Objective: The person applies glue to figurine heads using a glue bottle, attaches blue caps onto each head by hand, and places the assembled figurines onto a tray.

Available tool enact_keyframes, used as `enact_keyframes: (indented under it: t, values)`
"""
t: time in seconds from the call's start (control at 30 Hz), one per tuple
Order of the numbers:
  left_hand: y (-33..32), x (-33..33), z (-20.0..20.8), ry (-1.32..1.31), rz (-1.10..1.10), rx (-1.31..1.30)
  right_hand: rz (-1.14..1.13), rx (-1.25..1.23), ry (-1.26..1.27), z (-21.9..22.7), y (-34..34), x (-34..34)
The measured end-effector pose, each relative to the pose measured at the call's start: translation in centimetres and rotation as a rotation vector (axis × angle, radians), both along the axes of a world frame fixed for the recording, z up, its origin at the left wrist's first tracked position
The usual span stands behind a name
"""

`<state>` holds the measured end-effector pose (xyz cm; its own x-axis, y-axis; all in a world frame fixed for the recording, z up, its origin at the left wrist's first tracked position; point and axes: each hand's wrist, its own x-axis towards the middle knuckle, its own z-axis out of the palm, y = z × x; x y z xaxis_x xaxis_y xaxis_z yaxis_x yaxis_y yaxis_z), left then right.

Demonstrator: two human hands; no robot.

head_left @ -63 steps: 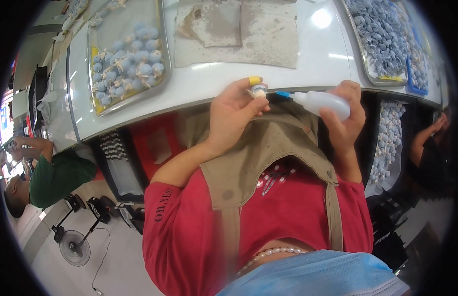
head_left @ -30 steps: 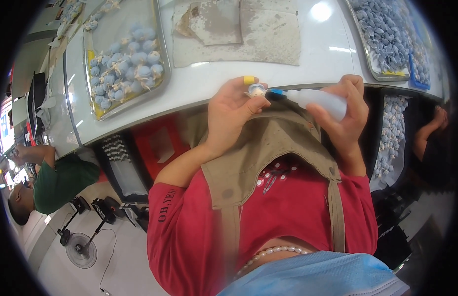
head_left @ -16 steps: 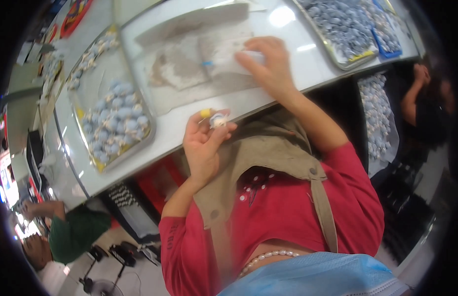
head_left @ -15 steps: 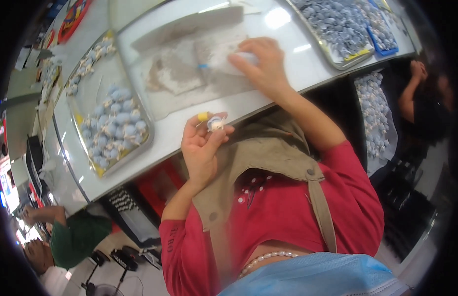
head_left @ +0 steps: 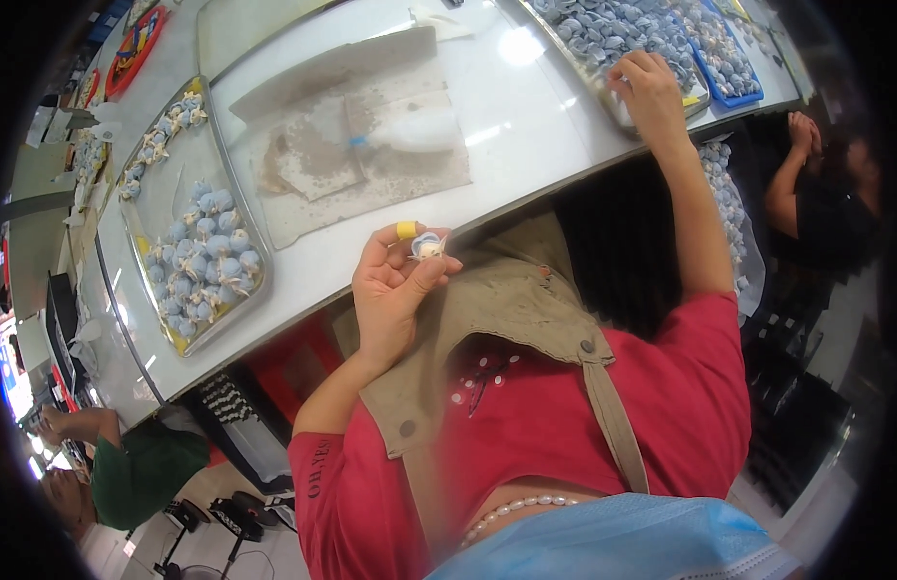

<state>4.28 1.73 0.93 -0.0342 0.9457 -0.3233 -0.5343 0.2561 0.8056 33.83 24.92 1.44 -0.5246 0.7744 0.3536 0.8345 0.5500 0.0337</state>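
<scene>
My left hand [head_left: 395,300], a yellow band round one fingertip, pinches a small cream figure piece with a blue-grey cupped part [head_left: 428,247] above my lap. At the near left corner of the right-hand metal tray [head_left: 617,111], my right hand [head_left: 651,101] reaches in with curled fingers. Loose blue-grey shell-like pieces [head_left: 613,34] fill that tray. What the right fingertips hold, if anything, is hidden. Between my hands and farther back, a white squeeze bottle [head_left: 414,130] with a blue tip lies on stained cardboard [head_left: 318,159].
The left metal tray [head_left: 264,275] carries several round blue-grey and cream pieces [head_left: 211,246]. A blue bin [head_left: 748,99] of similar parts sits at far right, and a red basket [head_left: 137,53] at far left. People sit on both sides. The table's front edge runs before me.
My right hand has let go of the white bottle, now lying on the cardboard, and moved right to the tray of shell-like pieces. My left hand still pinches its piece.
</scene>
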Motion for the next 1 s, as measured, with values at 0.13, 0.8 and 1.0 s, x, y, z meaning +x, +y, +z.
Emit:
enact_keyframes:
  t: [0.13,0.8,1.0]
  values:
    - [0.0,1.0,0.1,-0.006,0.05,-0.053,0.165,0.093,0.329,1.1,-0.9,-1.6]
    - [-1.0,-1.7,-2.2,-0.107,0.039,-0.049,0.571,-0.562,0.583,-0.9,-14.9,-16.0]
    - [-1.3,-2.2,-2.2,-0.109,0.069,-0.021,0.465,-0.473,0.602,-0.9,-15.6,-16.7]
